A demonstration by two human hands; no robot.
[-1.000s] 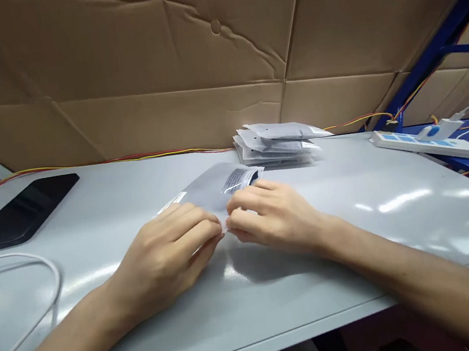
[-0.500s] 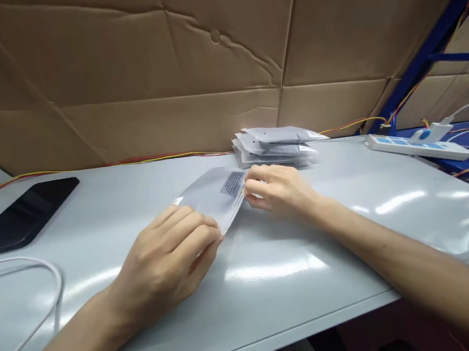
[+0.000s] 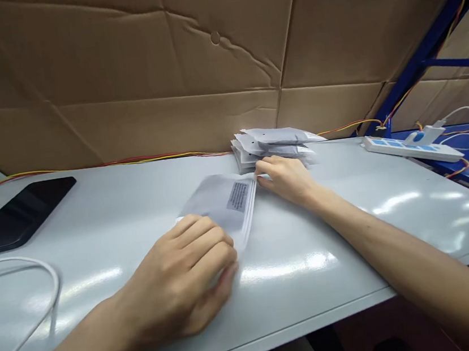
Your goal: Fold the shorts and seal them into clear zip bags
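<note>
Tabletop [image 3: 316,285], pouch [image 3: 207,197] (print [image 3: 237,195] illegible)

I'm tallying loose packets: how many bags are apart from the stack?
1: the gray bag in front of the stack, with the left hand over its near end and the right hand at its far right corner. No other shows.

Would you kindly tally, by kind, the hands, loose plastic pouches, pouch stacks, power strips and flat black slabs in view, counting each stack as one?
Left hand and right hand: 2
Loose plastic pouch: 1
Pouch stack: 1 (layers overlap too much to count)
Power strip: 1
Flat black slab: 1
Total: 6
</note>
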